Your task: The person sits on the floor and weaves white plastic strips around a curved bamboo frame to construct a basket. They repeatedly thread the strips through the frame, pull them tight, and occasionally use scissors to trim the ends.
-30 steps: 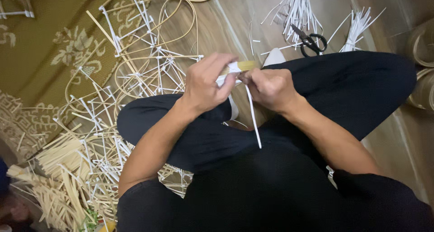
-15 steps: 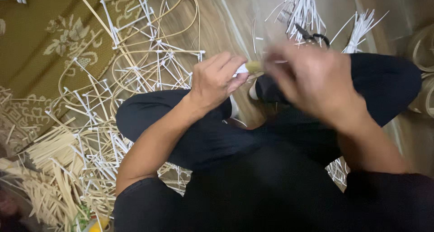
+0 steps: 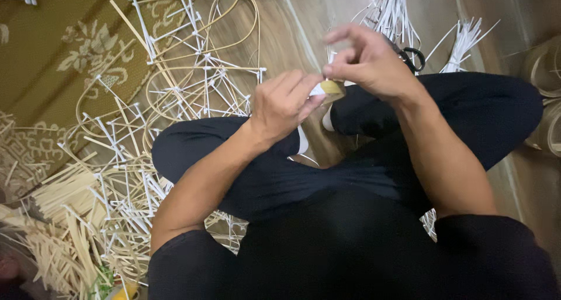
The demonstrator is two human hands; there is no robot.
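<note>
Person sits cross-legged on a wood floor, both hands meeting above the lap; left hand is curled shut around a small tan stub wrapped in white, likely a bamboo stick piece with tape, which sits right between the two hands over the gap between the knees; right hand pinches the far end of that piece with thumb and forefinger, the other fingers lifted and loosely spread; cannot tell if a strip of tape runs from the right fingers, too small and partly hidden by the knuckles; judged step: binding or wrapping the end of the piece, mid-wrap, with the left hand as the anchor and the right doing the fine work; next move would call for a steady left grip and a tight, small pull or twist from the right fingertips so the wrap stays snug, and the piece is short, so slipping out of the pinch is the risk; left of the legs lies a tangle of finished stick frames with white joints, a heap of loose cut sticks further down; scissors lie on the floor just beyond the right hand, near a bundle of white strips
</note>
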